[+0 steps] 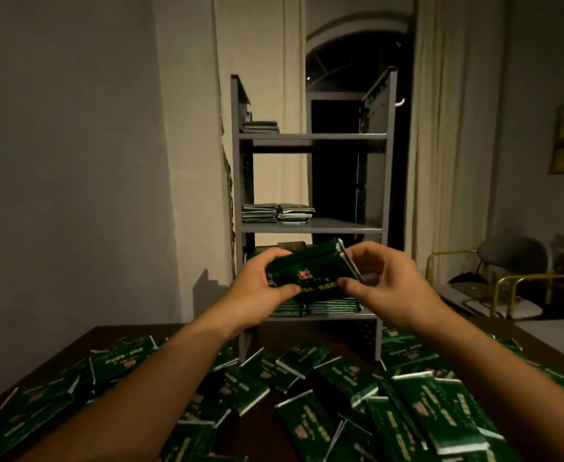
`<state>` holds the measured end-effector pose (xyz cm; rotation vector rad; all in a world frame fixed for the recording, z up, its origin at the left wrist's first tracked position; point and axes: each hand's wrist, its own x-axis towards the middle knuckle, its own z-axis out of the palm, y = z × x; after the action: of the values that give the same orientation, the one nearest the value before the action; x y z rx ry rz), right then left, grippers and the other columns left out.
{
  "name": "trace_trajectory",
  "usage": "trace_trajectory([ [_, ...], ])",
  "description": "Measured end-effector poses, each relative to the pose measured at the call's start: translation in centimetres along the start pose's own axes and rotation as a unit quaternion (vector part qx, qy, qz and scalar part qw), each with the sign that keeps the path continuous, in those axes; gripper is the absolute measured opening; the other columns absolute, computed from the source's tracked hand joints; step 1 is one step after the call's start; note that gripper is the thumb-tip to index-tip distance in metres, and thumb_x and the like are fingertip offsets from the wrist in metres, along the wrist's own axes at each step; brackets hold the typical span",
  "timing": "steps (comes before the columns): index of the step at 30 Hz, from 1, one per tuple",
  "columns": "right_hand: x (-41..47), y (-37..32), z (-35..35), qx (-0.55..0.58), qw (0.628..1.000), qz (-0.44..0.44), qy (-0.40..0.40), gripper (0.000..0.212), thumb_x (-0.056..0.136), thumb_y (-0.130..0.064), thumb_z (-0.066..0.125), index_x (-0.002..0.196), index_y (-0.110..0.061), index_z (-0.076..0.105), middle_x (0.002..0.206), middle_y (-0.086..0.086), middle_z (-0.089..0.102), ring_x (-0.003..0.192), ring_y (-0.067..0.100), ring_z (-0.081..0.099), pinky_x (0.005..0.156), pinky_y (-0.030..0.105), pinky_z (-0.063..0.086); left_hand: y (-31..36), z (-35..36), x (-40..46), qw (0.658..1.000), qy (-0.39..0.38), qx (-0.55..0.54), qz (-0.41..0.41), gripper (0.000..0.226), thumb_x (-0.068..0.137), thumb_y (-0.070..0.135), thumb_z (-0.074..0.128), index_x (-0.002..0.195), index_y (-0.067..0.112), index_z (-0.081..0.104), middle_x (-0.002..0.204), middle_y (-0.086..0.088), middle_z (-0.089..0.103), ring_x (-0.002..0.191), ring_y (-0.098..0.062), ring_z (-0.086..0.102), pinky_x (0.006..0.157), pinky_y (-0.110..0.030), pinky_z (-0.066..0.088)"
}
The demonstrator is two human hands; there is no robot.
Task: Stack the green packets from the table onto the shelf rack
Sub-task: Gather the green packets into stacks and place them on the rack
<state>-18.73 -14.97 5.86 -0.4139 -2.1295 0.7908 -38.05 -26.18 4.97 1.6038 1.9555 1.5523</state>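
**Both hands on a small bundle of green packets, in front of the rack's lower shelf**

Both hands pinch one bundle of green packets [310, 271]: left hand [260, 288] w/ thumb under the near edge and fingers curled over the far-left corner, right hand [387, 288] w/ thumb at the near-right corner and fingers round the silver end. Bundle is tilted, right end higher, held in the air just in front of the grey shelf rack [310, 225]. I judge I'm squaring the edges so it lands flat.

Rack stands at the far edge of the dark table [74, 341], so the reach is short. Bottom shelf already carries flat stacks [327, 308] along its front edge, directly below my bundle; prob. the drop spot. Middle shelf has two stacks [277, 213] side by side at its left end; top shelf one short stack [260, 127] at its left end, right ends bare.

Loose packets [324, 395] cover most of the table's near half, overlapping at all angles. Plenty left to do, i.e. early-to-mid task by my guess.
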Motion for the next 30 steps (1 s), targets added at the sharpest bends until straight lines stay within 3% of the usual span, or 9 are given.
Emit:
trace_trajectory([
  [3,1.4,-0.7,-1.1,-0.072,0.996,-0.053,0.031,0.028,0.085,-0.018,0.073,0.109,-0.028,0.063,0.1,-0.013,0.067,0.093,0.003,0.066,0.083,0.033,0.06,0.9,0.1,2.7,0.989,0.028,0.129,0.061,0.05,0.086,0.019,0.077,0.13,0.029,0.057,0.124,0.008,0.056,0.118,-0.013,0.054,0.106,-0.041,0.047],
  [6,2.8,-0.9,-2.3,-0.173,0.975,-0.119,0.077,0.031,0.085,-0.021,0.07,0.113,-0.029,0.058,0.103,-0.019,0.056,0.095,-0.002,0.057,0.083,0.02,0.051,1.3,0.3,4.5,0.964,0.043,0.239,0.106,0.055,0.094,0.026,0.068,0.144,0.027,0.044,0.133,0.008,0.048,0.126,-0.013,0.045,0.106,-0.037,0.043],
  [10,6.2,-0.2,-4.0,-0.276,0.933,-0.166,0.163,0.043,0.084,-0.016,0.072,0.124,-0.018,0.056,0.112,-0.006,0.054,0.104,0.011,0.052,0.089,0.027,0.046,1.1,0.4,6.9,0.917,0.027,0.363,0.161,0.051,0.099,0.031,0.058,0.146,0.02,0.042,0.14,0.004,0.045,0.129,-0.015,0.041,0.108,-0.033,0.04],
  [16,11.2,2.5,-3.0,-0.452,0.867,-0.184,0.103,0.043,0.088,-0.016,0.07,0.127,-0.016,0.053,0.119,0.003,0.049,0.102,0.017,0.049,0.074,0.023,0.043,1.2,1.2,10.2,0.896,0.045,0.378,0.229,0.045,0.1,0.026,0.054,0.144,0.019,0.047,0.138,0.005,0.05,0.128,-0.013,0.042,0.111,-0.03,0.036],
  [19,12.8,4.0,-2.3,-0.461,0.87,-0.16,0.064,0.042,0.088,-0.014,0.068,0.127,-0.02,0.052,0.118,0.001,0.047,0.101,0.017,0.049,0.074,0.025,0.043,1.0,2.0,10.9,0.889,0.057,0.371,0.262,0.036,0.1,0.023,0.053,0.136,0.019,0.055,0.129,0.005,0.055,0.121,-0.014,0.047,0.107,-0.031,0.039],
  [23,14.5,5.0,-2.3,-0.455,0.877,-0.149,0.043,0.043,0.088,-0.021,0.071,0.127,-0.023,0.052,0.116,-0.003,0.05,0.101,0.016,0.053,0.081,0.031,0.053,0.0,3.1,11.1,0.84,0.041,0.405,0.357,0.022,0.095,0.014,0.056,0.116,0.014,0.063,0.114,0.0,0.06,0.105,-0.018,0.052,0.092,-0.035,0.048],
  [27,15.2,4.9,-2.5,-0.435,0.889,-0.142,0.012,0.052,0.084,-0.031,0.076,0.128,-0.023,0.051,0.12,-0.003,0.049,0.108,0.016,0.052,0.089,0.033,0.052,-0.7,3.8,11.1,0.812,0.008,0.444,0.378,0.03,0.091,0.015,0.063,0.121,0.013,0.062,0.121,-0.002,0.059,0.111,-0.019,0.054,0.097,-0.033,0.049],
  [30,13.8,5.3,-3.1,-0.445,0.876,-0.177,0.044,0.053,0.081,-0.046,0.072,0.124,-0.023,0.05,0.115,-0.004,0.048,0.097,0.013,0.048,0.08,0.027,0.047,-1.1,4.3,11.2,0.793,0.006,0.467,0.391,0.039,0.083,0.015,0.071,0.121,0.011,0.063,0.12,-0.005,0.061,0.11,-0.022,0.058,0.094,-0.036,0.053],
])
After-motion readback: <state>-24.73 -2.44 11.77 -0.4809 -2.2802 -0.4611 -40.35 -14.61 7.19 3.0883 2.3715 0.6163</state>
